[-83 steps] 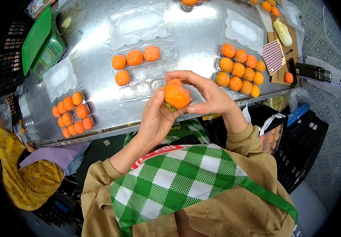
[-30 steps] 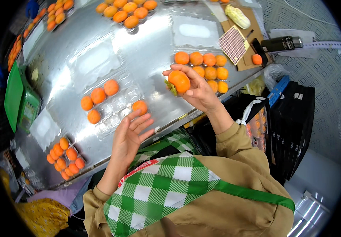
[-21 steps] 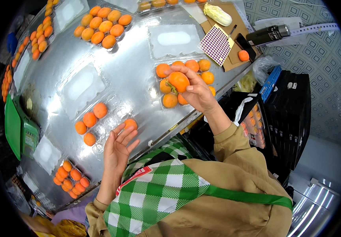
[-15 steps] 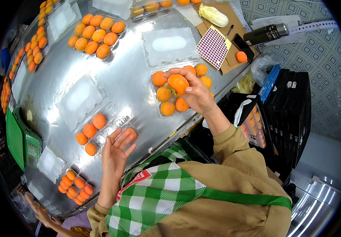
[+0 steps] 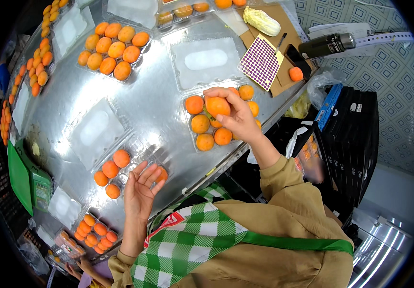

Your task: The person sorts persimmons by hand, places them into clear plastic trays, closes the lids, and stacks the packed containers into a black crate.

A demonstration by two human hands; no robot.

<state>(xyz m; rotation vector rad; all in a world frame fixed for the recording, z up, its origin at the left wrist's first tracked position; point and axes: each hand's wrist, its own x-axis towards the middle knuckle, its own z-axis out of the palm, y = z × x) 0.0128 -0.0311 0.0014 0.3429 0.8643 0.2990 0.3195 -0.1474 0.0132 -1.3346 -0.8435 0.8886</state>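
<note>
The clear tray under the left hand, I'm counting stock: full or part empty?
Part empty: the clear tray holds five orange fruits, with bare cups showing between them.

Earlier both hands had held a round orange fruit [image 5: 217,105] together near the chest; since then the right hand [image 5: 238,120] carried it alone out over the clear plastic tray of orange fruit [image 5: 192,144] at the right of the shiny metal surface [image 5: 163,110], lowering it among the fruit there. The left hand [image 5: 139,192] let go and dropped, fingers [image 5: 150,174] spread, onto the part-filled clear plastic tray [image 5: 135,165] at the near edge.
</note>
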